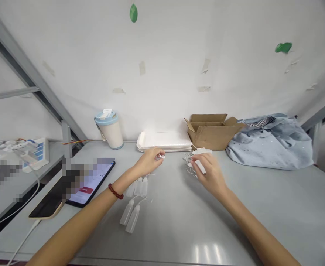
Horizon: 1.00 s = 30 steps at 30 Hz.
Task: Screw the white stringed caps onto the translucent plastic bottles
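Note:
My left hand is closed in a pinch over the table, with a small white round piece showing at its fingertips; the rest is hidden. On the right, my right hand has its fingers closed on a small translucent plastic bottle, white tip towards the left. Just beyond it lies a pile of similar bottles with thin white tails, partly covered by the hand. Several more small bottles lie in two rows beside my left forearm, their tails pointing right.
A stack of white padded envelopes lies against the wall, beside an open cardboard box and a blue-grey cloth bag. A lidded cup stands back left. Two phones and a white cable occupy the left side.

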Tool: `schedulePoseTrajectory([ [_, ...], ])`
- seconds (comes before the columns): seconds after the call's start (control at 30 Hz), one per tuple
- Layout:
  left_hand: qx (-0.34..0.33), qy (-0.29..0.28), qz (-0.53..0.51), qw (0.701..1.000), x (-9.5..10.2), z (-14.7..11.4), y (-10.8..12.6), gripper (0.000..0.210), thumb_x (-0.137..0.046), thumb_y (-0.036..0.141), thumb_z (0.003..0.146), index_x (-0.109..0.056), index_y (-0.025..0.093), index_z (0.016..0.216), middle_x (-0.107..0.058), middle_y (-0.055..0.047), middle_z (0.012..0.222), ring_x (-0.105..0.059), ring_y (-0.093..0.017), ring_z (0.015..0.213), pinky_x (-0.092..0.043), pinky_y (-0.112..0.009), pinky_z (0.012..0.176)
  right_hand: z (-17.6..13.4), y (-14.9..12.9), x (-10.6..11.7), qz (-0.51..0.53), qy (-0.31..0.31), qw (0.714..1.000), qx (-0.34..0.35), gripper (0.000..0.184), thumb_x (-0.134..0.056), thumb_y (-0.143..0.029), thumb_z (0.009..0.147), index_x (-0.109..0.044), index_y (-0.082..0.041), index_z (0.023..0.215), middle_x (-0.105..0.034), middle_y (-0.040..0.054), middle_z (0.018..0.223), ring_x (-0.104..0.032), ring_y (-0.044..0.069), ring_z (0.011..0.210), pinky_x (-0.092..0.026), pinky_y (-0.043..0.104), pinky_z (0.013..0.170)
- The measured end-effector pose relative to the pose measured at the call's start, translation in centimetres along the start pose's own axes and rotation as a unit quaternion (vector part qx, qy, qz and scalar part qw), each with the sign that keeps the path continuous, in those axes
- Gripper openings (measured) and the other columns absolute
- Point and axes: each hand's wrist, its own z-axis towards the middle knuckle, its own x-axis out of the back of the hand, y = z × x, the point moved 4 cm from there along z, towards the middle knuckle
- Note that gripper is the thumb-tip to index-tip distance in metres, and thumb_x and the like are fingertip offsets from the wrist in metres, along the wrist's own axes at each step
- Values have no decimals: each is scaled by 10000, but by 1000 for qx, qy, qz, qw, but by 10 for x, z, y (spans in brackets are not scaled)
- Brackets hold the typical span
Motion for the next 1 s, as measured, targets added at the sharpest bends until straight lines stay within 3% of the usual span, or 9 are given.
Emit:
schedulePoseTrajectory([
  [0.07, 44, 32, -53, 997, 11, -12, -7, 184, -543, 199, 773, -636, 143, 921, -676, -58, 914, -614, -170, 782, -498, -300, 740, 1, -30, -19, 70, -98, 993, -11, 169, -451, -240, 890, -596, -177, 953, -662, 61, 789, -590, 191, 747, -401, 327, 758],
  [0.17, 100, 83, -125, 984, 23, -32, -21, 230, -586, 283, 753, -639, 132, 919, -685, -69, 919, -628, -180, 807, -507, -303, 754, 1, -70, -55, 103, -288, 948, -91, 222, -413, -260, 909, -617, -184, 864, -665, 33, 737, -578, 143, 638, -383, 247, 619],
  [0.27, 146, 138, -183, 962, 31, -48, -36, 286, -615, 343, 729, -631, 116, 902, -685, -84, 910, -631, -187, 813, -507, -319, 771, 5, -96, -81, 77, -329, 934, -114, 246, -460, -270, 859, -632, -167, 717, -663, 55, 663, -569, 152, 577, -318, 243, 520],
  [0.43, 191, 184, -244, 933, 41, -59, -47, 329, -674, 372, 675, -636, 111, 872, -688, -91, 903, -629, -200, 840, -493, -341, 817, 11, -106, -108, 39, -371, 918, -132, 254, -521, -324, 773, -647, -159, 627, -662, 87, 618, -569, 176, 537, -264, 254, 461],
  [0.57, 213, 177, -278, 920, 44, -60, -44, 332, -693, 362, 662, -644, 114, 877, -684, -84, 908, -623, -201, 867, -481, -341, 840, 13, -99, -110, 21, -396, 907, -144, 224, -550, -306, 716, -633, -160, 567, -660, 103, 602, -562, 189, 515, -254, 263, 446],
  [0.83, 267, 71, -345, 897, 22, -65, -19, 255, -690, 303, 690, -654, 140, 882, -668, -43, 824, -612, -165, 771, -475, -294, 738, 5, -69, -74, 24, -344, 922, -175, 196, -446, -287, 825, -565, -158, 739, -608, 44, 632, -511, 142, 543, -287, 244, 494],
  [0.93, 282, 40, -363, 887, 12, -66, -12, 225, -689, 281, 704, -661, 149, 883, -658, -34, 836, -598, -154, 786, -455, -284, 762, -4, -64, -60, 121, -315, 924, -177, 162, -453, -290, 839, -544, -172, 773, -575, 2, 631, -498, 126, 550, -324, 230, 517],
  [1.0, 282, 24, -383, 879, 7, -67, -10, 219, -696, 275, 705, -664, 147, 881, -659, -39, 847, -595, -159, 812, -445, -289, 787, -9, -63, -53, 236, -302, 903, -194, 160, -460, -296, 849, -552, -171, 808, -568, -6, 644, -517, 125, 564, -357, 228, 537],
])
